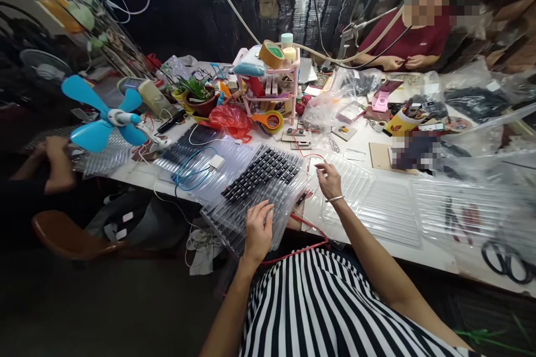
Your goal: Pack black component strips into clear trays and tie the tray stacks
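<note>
Rows of small black parts point(262, 174) lie in a stack of clear ribbed plastic trays point(287, 201) that juts over the table's front edge. On the near part of that stack rests my left hand point(258, 230), palm down with its fingers spread a little. My right hand point(329, 179) is just right of the stack, above a clear tray, its fingers bent and the thumb close to the fingertips; whatever it pinches is too small to make out. A red cord point(312, 223) runs beside and below the trays.
More clear trays point(389, 209) and black-handled scissors point(506, 261) lie to the right. A blue fan point(121, 117), a potted plant point(196, 92) and a pink shelf point(272, 89) stand at the left and back. One person point(412, 44) sits across; another's arms point(58, 164) show at far left.
</note>
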A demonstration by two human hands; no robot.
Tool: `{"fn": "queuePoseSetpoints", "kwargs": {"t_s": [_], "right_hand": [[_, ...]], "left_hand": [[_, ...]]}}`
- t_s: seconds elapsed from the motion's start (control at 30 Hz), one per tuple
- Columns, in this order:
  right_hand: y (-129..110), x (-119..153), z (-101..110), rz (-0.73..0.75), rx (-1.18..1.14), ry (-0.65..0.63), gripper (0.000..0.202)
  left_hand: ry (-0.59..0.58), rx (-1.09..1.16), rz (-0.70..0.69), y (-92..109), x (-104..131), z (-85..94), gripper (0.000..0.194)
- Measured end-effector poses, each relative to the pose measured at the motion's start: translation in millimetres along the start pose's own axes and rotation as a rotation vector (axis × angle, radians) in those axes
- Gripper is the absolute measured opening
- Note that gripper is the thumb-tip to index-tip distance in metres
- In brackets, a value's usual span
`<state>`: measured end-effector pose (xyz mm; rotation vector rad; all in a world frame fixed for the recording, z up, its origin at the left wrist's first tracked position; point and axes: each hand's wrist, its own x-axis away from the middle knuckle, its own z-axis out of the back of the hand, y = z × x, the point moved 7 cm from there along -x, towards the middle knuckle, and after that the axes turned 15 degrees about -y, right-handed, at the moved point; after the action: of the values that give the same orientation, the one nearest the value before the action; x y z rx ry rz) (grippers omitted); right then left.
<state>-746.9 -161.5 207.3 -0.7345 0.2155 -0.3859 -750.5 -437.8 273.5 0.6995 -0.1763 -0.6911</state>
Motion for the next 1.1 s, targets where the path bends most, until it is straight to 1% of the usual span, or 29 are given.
{"fn": "queuePoseSetpoints", "kwargs": {"t_s": [0.07, 0.13, 0.2, 0.27, 0.3, 0.4, 0.5, 0.63, 0.7, 0.77, 0.87, 0.93, 1.0, 1.07, 1.1], "right_hand": [[20.2, 12.6, -12.1, -0.104, 0.108, -0.068, 0.030], [26.7, 28.0, -34.9, -0.112, 0.177, -0.186, 0.025], [22.2, 42.3, -61.1, -0.067, 0.217, -0.306, 0.022], [14.9, 51.8, -82.4, -0.051, 0.272, -0.391, 0.033], [11.9, 54.0, -89.8, -0.061, 0.301, -0.416, 0.038], [7.4, 53.2, -100.9, -0.126, 0.371, -0.461, 0.042], [6.8, 47.4, -104.7, -0.171, 0.398, -0.503, 0.043], [9.4, 39.6, -106.8, -0.187, 0.361, -0.534, 0.042], [11.1, 36.6, -106.7, -0.179, 0.318, -0.525, 0.041], [13.5, 34.3, -104.4, -0.168, 0.264, -0.498, 0.037], [20.5, 30.9, -90.0, -0.177, 0.175, -0.413, 0.025], [26.2, 28.4, -69.7, -0.205, 0.121, -0.328, 0.021], [29.0, 26.0, -44.4, -0.237, 0.078, -0.242, 0.023], [21.9, 22.7, -19.5, -0.204, 0.002, -0.136, 0.024], [13.8, 20.8, -10.1, -0.153, -0.045, -0.084, 0.021]], "left_hand": [[-0.003, 0.005, -0.004, 0.5, -3.0, -2.5, 0.023], [-0.013, 0.010, -0.013, 3.3, -8.0, -6.0, 0.023], [-0.030, 0.012, -0.029, 7.5, -13.4, -9.8, 0.023], [-0.044, 0.009, -0.046, 11.4, -17.1, -12.7, 0.024], [-0.048, 0.007, -0.053, 12.8, -18.1, -13.7, 0.024], [-0.053, 0.006, -0.060, 13.3, -16.6, -14.8, 0.024], [-0.050, 0.012, -0.043, 10.1, -10.7, -13.9, 0.024], [-0.029, 0.023, -0.012, 5.2, -2.5, -10.3, 0.024], [-0.013, 0.025, 0.000, 3.4, -0.5, -7.8, 0.024], [-0.001, 0.027, 0.005, 2.5, -0.1, -5.5, 0.024], [0.008, 0.033, 0.001, 3.3, -1.6, -1.9, 0.024], [0.019, 0.040, -0.006, 4.8, -2.6, 1.3, 0.023], [0.027, 0.045, -0.010, 6.2, -3.4, 4.0, 0.023], [0.028, 0.049, -0.012, 7.2, -4.7, 5.0, 0.023], [0.027, 0.052, -0.015, 7.5, -5.9, 4.7, 0.023]]}}
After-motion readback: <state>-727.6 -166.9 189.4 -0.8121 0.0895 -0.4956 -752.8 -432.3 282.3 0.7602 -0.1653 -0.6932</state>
